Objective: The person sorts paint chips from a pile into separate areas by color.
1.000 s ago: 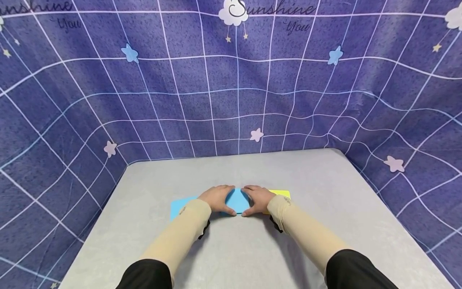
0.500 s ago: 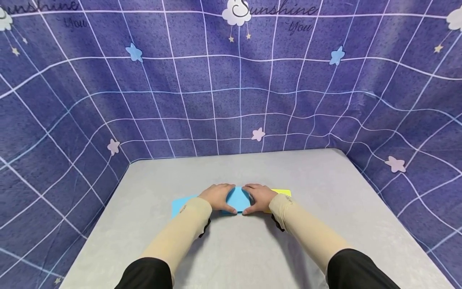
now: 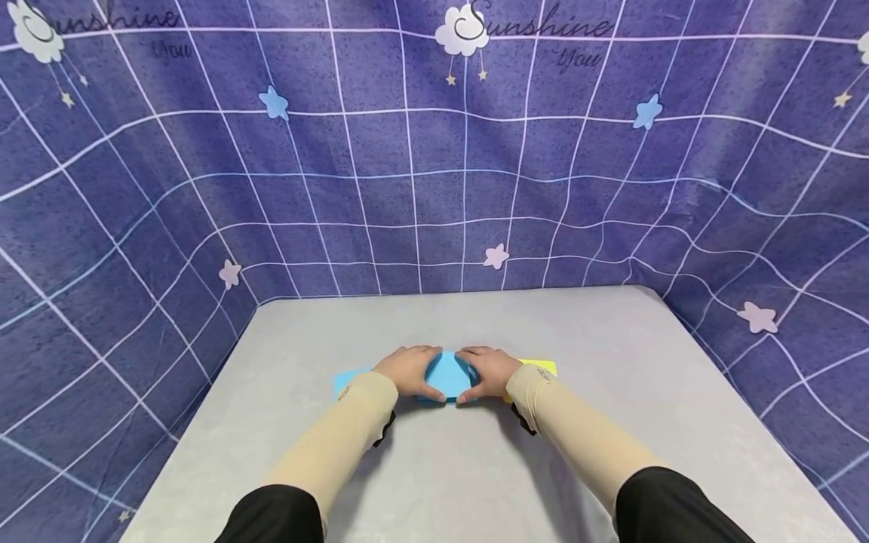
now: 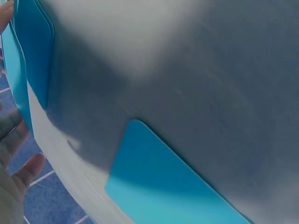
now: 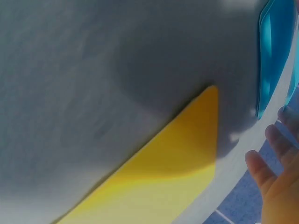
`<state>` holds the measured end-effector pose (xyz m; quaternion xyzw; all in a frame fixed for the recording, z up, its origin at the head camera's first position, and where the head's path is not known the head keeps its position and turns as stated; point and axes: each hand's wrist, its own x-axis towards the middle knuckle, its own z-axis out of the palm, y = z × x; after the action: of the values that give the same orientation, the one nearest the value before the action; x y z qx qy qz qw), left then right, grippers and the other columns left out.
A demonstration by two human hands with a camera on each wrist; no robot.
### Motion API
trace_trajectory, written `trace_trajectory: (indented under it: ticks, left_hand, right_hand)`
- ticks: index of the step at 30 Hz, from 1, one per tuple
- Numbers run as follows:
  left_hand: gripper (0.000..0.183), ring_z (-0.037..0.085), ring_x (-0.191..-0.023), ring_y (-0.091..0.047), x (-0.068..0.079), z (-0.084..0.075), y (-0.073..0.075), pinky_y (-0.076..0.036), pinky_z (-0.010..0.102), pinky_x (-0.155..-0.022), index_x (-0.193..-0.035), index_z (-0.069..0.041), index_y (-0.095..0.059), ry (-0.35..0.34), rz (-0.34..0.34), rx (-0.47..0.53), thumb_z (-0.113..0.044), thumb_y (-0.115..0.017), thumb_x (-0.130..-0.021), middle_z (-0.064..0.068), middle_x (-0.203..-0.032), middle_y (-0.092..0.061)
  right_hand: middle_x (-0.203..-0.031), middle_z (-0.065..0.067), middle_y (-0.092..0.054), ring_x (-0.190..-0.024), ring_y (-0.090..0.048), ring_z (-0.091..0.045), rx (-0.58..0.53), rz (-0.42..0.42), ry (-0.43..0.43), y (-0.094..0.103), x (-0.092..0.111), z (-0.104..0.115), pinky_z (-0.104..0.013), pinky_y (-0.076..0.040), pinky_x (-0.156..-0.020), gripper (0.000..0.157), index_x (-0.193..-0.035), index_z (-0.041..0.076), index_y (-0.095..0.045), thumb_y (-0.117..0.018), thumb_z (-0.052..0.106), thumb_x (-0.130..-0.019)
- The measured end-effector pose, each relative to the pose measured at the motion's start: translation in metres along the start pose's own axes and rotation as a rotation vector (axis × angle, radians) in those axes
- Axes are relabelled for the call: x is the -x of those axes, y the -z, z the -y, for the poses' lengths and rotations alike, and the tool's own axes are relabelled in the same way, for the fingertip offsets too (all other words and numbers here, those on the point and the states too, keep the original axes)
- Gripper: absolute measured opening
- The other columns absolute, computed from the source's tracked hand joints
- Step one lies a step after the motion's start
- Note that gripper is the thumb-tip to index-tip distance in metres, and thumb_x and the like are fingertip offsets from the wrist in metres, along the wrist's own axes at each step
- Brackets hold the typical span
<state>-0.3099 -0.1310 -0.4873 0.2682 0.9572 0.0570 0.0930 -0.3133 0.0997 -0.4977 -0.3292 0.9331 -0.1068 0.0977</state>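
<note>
Between my hands is a blue sheet (image 3: pixel 448 375), folded or layered, with a dark gap along its near edge. My left hand (image 3: pixel 409 371) holds its left side and my right hand (image 3: pixel 491 371) its right side, thumbs near and fingers at the far edge. In the left wrist view a pale blue layer (image 4: pixel 17 79) stands bent above a darker blue layer (image 4: pixel 38 56). Another flat blue sheet (image 4: pixel 154 182) with rounded corners lies left of my left hand. A flat yellow sheet (image 5: pixel 182 144) lies beside my right hand, partly covered by it in the head view.
All the sheets are on a pale grey table (image 3: pixel 434 467). A purple-blue curtain (image 3: pixel 380 196) with white grid lines and stars rises behind the table and along both sides.
The head view has turned slightly left, so the curtain and side sheets appear farther right. The middle blue sheet's near edge shows a slightly wider dark gap. Both hands keep their hold.
</note>
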Motion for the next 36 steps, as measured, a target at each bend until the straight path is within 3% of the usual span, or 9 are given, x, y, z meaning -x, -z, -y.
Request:
trace_trajectory:
  ticks: [16, 36]
  left_hand:
    - [0.102, 0.028, -0.141, -0.047, 0.031, 0.02, 0.008, -0.036, 0.05, -0.117, -0.158, -0.007, -0.042, 0.065, -0.006, 0.025, -0.065, -0.079, -0.082, 0.01, -0.156, -0.049]
    - [0.105, 0.029, -0.139, -0.05, 0.074, 0.057, 0.001, -0.039, 0.052, -0.114, -0.156, -0.005, -0.044, 0.137, -0.051, 0.03, -0.066, -0.08, -0.08, 0.012, -0.153, -0.051]
  right_hand:
    - [-0.159, -0.013, -0.042, -0.144, -0.042, -0.032, 0.063, 0.039, 0.031, 0.003, -0.028, 0.027, -0.055, -0.039, -0.114, 0.097, -0.159, 0.01, -0.041, -0.078, 0.062, -0.085]
    - [-0.161, -0.011, -0.04, -0.146, -0.04, -0.03, 0.074, 0.045, 0.089, -0.01, -0.057, 0.07, -0.053, -0.036, -0.116, 0.097, -0.159, 0.012, -0.041, -0.077, 0.063, -0.085]
